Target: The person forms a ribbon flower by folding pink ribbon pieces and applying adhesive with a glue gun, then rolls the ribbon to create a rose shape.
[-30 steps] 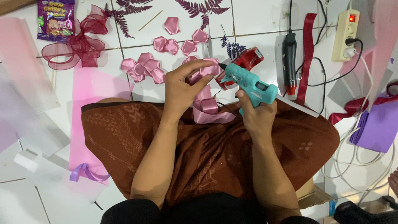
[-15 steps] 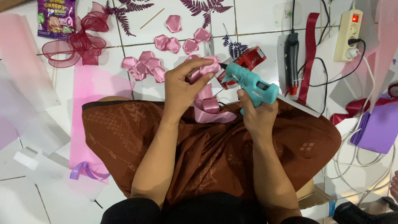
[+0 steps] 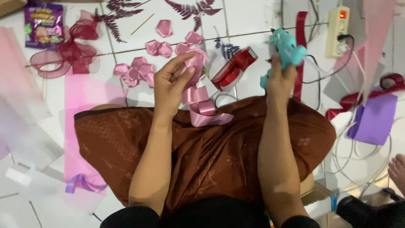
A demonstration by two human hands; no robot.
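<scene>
View from above a seated person whose lap is covered by a brown patterned cloth (image 3: 211,152). The left hand (image 3: 171,86) is raised over the white tiled floor (image 3: 249,17), thumb and fingers pinched on a folded pink ribbon petal (image 3: 195,63). A pink ribbon strip (image 3: 202,107) trails from the petal toward 6 o'clock and ends in loops on the front edge of the cloth. The right hand (image 3: 280,82), well apart at 3 o'clock from the left, is closed around the grip of a teal glue gun (image 3: 287,46), which is blurred and rises above the fist.

Between the two hands, on the floor, lies a red tape dispenser (image 3: 234,67). At 11 o'clock from the left hand sits a cluster of finished pink petals (image 3: 135,71), with further loose petals (image 3: 164,29) at 12 o'clock. A dark red mesh bow (image 3: 69,52) lies at 9 o'clock of the petals, below a purple snack packet (image 3: 42,23) in the upper left corner. Dried burgundy fern leaves (image 3: 194,8) lie along the top edge. A white power strip (image 3: 339,29) with a lit red switch lies at 2 o'clock from the right hand, and a purple paper sheet (image 3: 375,120) at 4 o'clock.
</scene>
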